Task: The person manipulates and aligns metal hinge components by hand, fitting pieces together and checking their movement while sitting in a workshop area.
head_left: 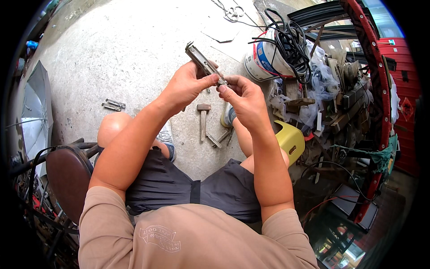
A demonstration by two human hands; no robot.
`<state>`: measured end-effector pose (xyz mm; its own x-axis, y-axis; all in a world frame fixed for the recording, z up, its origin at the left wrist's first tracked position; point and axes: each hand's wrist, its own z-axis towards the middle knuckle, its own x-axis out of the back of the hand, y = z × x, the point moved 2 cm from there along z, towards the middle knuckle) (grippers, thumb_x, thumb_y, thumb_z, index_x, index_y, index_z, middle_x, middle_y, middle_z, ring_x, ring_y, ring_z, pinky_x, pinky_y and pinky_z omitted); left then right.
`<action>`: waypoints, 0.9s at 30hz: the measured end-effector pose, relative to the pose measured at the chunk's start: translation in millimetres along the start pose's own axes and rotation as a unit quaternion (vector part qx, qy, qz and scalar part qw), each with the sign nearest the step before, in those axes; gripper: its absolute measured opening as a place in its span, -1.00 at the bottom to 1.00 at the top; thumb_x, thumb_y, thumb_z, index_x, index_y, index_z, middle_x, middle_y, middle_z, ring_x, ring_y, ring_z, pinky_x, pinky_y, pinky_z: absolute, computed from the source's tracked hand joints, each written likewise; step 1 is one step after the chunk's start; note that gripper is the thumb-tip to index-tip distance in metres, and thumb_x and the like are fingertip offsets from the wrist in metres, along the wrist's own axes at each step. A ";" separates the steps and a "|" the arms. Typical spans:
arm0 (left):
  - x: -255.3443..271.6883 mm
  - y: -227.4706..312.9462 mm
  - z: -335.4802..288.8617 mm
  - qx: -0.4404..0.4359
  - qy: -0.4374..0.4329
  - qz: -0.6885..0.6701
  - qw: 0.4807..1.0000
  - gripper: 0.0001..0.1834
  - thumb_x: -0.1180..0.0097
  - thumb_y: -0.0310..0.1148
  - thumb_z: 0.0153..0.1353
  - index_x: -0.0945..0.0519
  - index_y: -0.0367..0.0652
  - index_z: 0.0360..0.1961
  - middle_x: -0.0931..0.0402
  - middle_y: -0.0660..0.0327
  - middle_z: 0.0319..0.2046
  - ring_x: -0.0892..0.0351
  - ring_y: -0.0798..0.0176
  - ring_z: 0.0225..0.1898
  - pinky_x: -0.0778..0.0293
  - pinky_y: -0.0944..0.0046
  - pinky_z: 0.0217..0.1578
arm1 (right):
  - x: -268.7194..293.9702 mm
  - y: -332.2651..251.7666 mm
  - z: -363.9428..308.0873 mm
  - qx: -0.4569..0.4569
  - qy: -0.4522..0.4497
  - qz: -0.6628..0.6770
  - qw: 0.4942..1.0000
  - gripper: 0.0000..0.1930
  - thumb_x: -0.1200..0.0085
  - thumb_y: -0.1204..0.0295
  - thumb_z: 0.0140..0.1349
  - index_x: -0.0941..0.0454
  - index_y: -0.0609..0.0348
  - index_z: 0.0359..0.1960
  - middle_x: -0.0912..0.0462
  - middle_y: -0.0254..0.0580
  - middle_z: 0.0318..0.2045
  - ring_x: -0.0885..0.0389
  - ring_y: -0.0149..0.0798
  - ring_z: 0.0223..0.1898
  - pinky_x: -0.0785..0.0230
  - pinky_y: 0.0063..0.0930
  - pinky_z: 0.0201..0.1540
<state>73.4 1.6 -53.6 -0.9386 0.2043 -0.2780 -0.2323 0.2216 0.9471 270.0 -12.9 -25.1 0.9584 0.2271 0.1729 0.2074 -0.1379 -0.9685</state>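
Note:
A long, narrow metal fitting (pixel 201 59), channel-shaped and perhaps a hinge arm, is held up in front of me, slanting from upper left to lower right. My left hand (pixel 187 85) is closed round its middle, the thumb lying along it. At its lower end my right hand (pixel 244 96) pinches it between thumb and fingers; the fingertips hide the exact spot gripped. Below the hands, a hammer (pixel 203 121) with a wooden handle lies on the concrete floor between my feet. Beside its handle lies another metal strip (pixel 218 140).
Two similar metal fittings (pixel 113 105) lie on the floor near my left knee. To the right stand a white bucket (pixel 255 62) with coiled black cable (pixel 291 45), a yellow plastic stool (pixel 291 141) and piled scrap. A brown chair (pixel 67 179) and a silver umbrella (pixel 36 112) are at left.

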 end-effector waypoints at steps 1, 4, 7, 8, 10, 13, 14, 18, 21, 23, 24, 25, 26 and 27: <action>0.4 -1.8 0.7 0.003 0.001 0.011 1.000 -0.59 -0.36 -0.29 0.44 -0.59 -0.31 0.17 -0.69 0.17 -0.04 -0.64 0.31 0.00 -0.55 0.22 0.09 | -1.1 -2.0 -1.8 0.008 0.013 -0.038 0.999 -0.69 -0.35 0.44 0.38 -0.69 0.41 0.05 -0.83 -0.09 -0.22 -0.77 -0.37 -0.20 -0.61 -0.45 -0.11; 2.4 -4.5 2.3 0.004 0.000 0.037 0.999 -0.61 -0.35 -0.29 0.45 -0.60 -0.34 0.15 -0.69 0.16 -0.06 -0.64 0.30 0.01 -0.55 0.21 0.09 | -4.9 -11.2 -4.3 0.032 0.046 -0.130 0.990 -0.72 -0.38 0.44 0.34 -0.73 0.39 -0.01 -0.85 -0.01 -0.25 -0.82 -0.33 -0.22 -0.64 -0.41 -0.14; 5.3 -7.9 4.2 0.013 0.002 0.070 0.997 -0.63 -0.34 -0.28 0.45 -0.63 -0.35 0.10 -0.70 0.15 -0.09 -0.65 0.29 -0.02 -0.56 0.20 0.07 | -6.3 -18.6 -5.5 0.033 0.054 -0.153 0.986 -0.70 -0.39 0.42 0.33 -0.73 0.40 -0.02 -0.84 -0.09 -0.29 -0.79 -0.37 -0.24 -0.61 -0.45 -0.16; 5.0 -7.7 4.9 0.018 0.003 0.082 0.996 -0.64 -0.34 -0.28 0.45 -0.64 -0.36 0.08 -0.71 0.14 -0.10 -0.66 0.29 -0.03 -0.57 0.20 0.06 | -5.8 -19.6 -6.1 0.029 0.054 -0.152 0.986 -0.69 -0.40 0.41 0.33 -0.73 0.41 -0.02 -0.83 -0.15 -0.31 -0.76 -0.40 -0.25 -0.59 -0.47 -0.16; 6.0 -6.2 6.7 0.019 -0.013 0.094 0.995 -0.65 -0.33 -0.29 0.45 -0.64 -0.36 0.07 -0.71 0.14 -0.11 -0.66 0.29 -0.06 -0.58 0.20 0.04 | -5.1 -17.6 -5.7 0.030 0.061 -0.159 0.985 -0.71 -0.38 0.44 0.34 -0.73 0.39 -0.01 -0.84 -0.16 -0.32 -0.76 -0.41 -0.25 -0.59 -0.49 -0.16; 5.4 1.0 6.3 0.027 -0.033 0.119 0.992 -0.67 -0.32 -0.31 0.45 -0.65 -0.37 0.06 -0.72 0.14 -0.12 -0.67 0.29 -0.08 -0.58 0.20 0.02 | -2.2 -16.9 -3.7 0.035 0.065 -0.158 0.985 -0.74 -0.37 0.50 0.34 -0.72 0.40 0.00 -0.84 -0.16 -0.30 -0.77 -0.43 -0.24 -0.60 -0.51 -0.15; 4.7 4.2 5.9 0.030 -0.040 0.128 0.990 -0.67 -0.32 -0.32 0.44 -0.64 -0.37 0.06 -0.72 0.14 -0.12 -0.67 0.29 -0.08 -0.58 0.20 0.01 | 0.3 -17.0 -2.4 0.037 0.066 -0.156 0.985 -0.75 -0.36 0.52 0.35 -0.72 0.41 0.00 -0.84 -0.16 -0.28 -0.77 -0.43 -0.24 -0.61 -0.52 -0.14; 3.6 14.1 -6.0 0.043 -0.065 0.117 0.990 -0.65 -0.34 -0.31 0.42 -0.64 -0.37 0.05 -0.73 0.14 -0.16 -0.68 0.29 -0.12 -0.59 0.19 -0.02 | 26.3 -9.0 9.2 0.063 0.132 -0.142 0.979 -0.76 -0.39 0.51 0.32 -0.74 0.40 -0.04 -0.86 -0.04 -0.25 -0.81 -0.37 -0.27 -0.64 -0.47 -0.15; 3.2 18.9 -10.2 0.030 -0.086 0.102 0.991 -0.60 -0.40 -0.21 0.40 -0.65 -0.37 0.00 -0.73 0.12 -0.22 -0.71 0.28 -0.18 -0.61 0.18 -0.08 | 36.2 -11.0 10.2 0.081 0.147 -0.156 0.973 -0.77 -0.37 0.53 0.33 -0.75 0.39 -0.04 -0.86 -0.08 -0.25 -0.80 -0.41 -0.25 -0.63 -0.49 -0.12; 1.8 21.5 -10.3 0.030 -0.113 0.061 0.991 -0.57 -0.40 -0.19 0.41 -0.64 -0.36 0.04 -0.72 0.13 -0.20 -0.70 0.28 -0.18 -0.62 0.19 -0.08 | 42.9 -10.0 12.2 0.082 0.140 -0.148 0.976 -0.76 -0.36 0.52 0.34 -0.74 0.40 -0.02 -0.85 -0.10 -0.25 -0.79 -0.41 -0.25 -0.62 -0.50 -0.12; 0.8 24.4 -11.1 0.028 -0.123 0.052 0.991 -0.55 -0.41 -0.19 0.40 -0.62 -0.36 0.08 -0.72 0.13 -0.20 -0.70 0.29 -0.18 -0.62 0.19 -0.08 | 44.7 -9.9 13.0 0.083 0.137 -0.144 0.976 -0.76 -0.36 0.52 0.35 -0.73 0.41 -0.01 -0.85 -0.11 -0.26 -0.78 -0.41 -0.25 -0.62 -0.50 -0.12; -0.6 28.1 -12.7 0.026 -0.133 0.042 0.990 -0.52 -0.41 -0.19 0.40 -0.61 -0.36 0.12 -0.71 0.13 -0.19 -0.70 0.29 -0.18 -0.62 0.20 -0.08 | 45.1 -9.2 13.2 0.061 0.125 -0.126 0.982 -0.74 -0.35 0.51 0.37 -0.72 0.42 0.01 -0.84 -0.12 -0.26 -0.78 -0.41 -0.25 -0.61 -0.51 -0.13; -1.4 31.0 -14.0 0.025 -0.141 0.033 0.989 -0.49 -0.41 -0.19 0.40 -0.59 -0.35 0.16 -0.71 0.13 -0.18 -0.70 0.29 -0.18 -0.63 0.20 -0.08 | 44.4 -9.2 12.9 0.039 0.112 -0.106 0.987 -0.73 -0.34 0.51 0.38 -0.71 0.43 0.03 -0.83 -0.14 -0.26 -0.77 -0.42 -0.26 -0.61 -0.51 -0.13; 1.3 27.0 -13.4 0.035 -0.153 0.030 0.987 -0.45 -0.42 -0.19 0.39 -0.56 -0.33 0.23 -0.70 0.13 -0.09 -0.69 0.29 -0.11 -0.62 0.18 -0.02 | 43.8 -8.9 12.6 0.017 0.099 -0.086 0.991 -0.71 -0.34 0.50 0.39 -0.69 0.45 0.05 -0.82 -0.15 -0.26 -0.76 -0.42 -0.26 -0.61 -0.52 -0.14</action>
<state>62.5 -4.9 -26.2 -0.8267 0.4948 -0.2678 -0.1511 0.2632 0.9528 307.6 10.4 -11.2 0.9298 0.0502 0.3646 0.3677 -0.0806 -0.9265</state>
